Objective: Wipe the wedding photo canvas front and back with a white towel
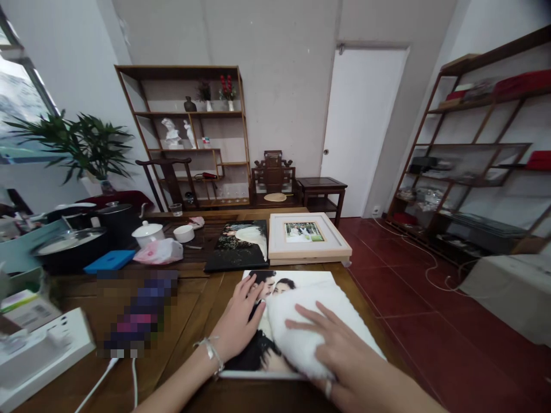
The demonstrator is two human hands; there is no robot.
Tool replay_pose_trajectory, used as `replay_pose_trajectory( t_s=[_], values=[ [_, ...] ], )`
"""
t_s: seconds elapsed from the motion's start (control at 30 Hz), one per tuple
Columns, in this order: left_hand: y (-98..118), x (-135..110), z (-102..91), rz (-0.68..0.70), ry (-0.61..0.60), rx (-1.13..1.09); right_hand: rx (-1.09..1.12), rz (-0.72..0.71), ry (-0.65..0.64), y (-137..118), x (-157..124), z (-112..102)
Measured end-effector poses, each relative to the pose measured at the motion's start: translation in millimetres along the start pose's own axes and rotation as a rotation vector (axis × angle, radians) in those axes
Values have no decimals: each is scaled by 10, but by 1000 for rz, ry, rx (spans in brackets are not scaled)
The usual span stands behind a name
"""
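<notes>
A large photo print (301, 281) is laid flat on the wooden desk (193, 304), close to its near edge. The left hand (239, 327) is rested on the print's left part, its fingers (252, 292) stretched open and flat, nothing being gripped. A white cloth (288, 321) is spread over the middle of the print, and the right hand (333, 344) is pressed onto it from the right; its fingers (305, 326) are held open and spread on the cloth, not closed around it. A bracelet is worn on the left wrist and a ring on the right hand.

Behind the print, a dark photo canvas (239, 244) and a light-framed picture (310, 235) are placed side by side. Further left, a pink plastic bag (159, 250), a blue box (109, 260) and a white lidded bowl (147, 232) are seen on the desk.
</notes>
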State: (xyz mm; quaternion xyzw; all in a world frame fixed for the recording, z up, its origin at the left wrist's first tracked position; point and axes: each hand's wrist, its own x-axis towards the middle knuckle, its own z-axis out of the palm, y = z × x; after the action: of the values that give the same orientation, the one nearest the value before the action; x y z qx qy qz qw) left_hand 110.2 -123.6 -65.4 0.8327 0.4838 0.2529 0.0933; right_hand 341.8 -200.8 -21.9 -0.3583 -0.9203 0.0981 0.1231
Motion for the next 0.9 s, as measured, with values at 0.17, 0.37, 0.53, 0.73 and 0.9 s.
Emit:
replay_pose_trajectory(
  t_s=[0.17, 0.37, 0.53, 0.73, 0.9],
  values=[
    [16, 2, -23, -11, -13, 10, -9, 133, 148, 358, 216, -79],
    [27, 11, -41, -14, -40, 9, -64, 166, 198, 417, 270, 5],
    [11, 2, -21, -8, -22, 10, -91, 84, 81, 39, 24, 135],
    [28, 3, -27, -18, -45, 24, -68, 70, -64, -243, -84, 290],
    [21, 14, -25, 1, -34, 28, -36, 3, -14, -94, -58, 85]
  ],
)
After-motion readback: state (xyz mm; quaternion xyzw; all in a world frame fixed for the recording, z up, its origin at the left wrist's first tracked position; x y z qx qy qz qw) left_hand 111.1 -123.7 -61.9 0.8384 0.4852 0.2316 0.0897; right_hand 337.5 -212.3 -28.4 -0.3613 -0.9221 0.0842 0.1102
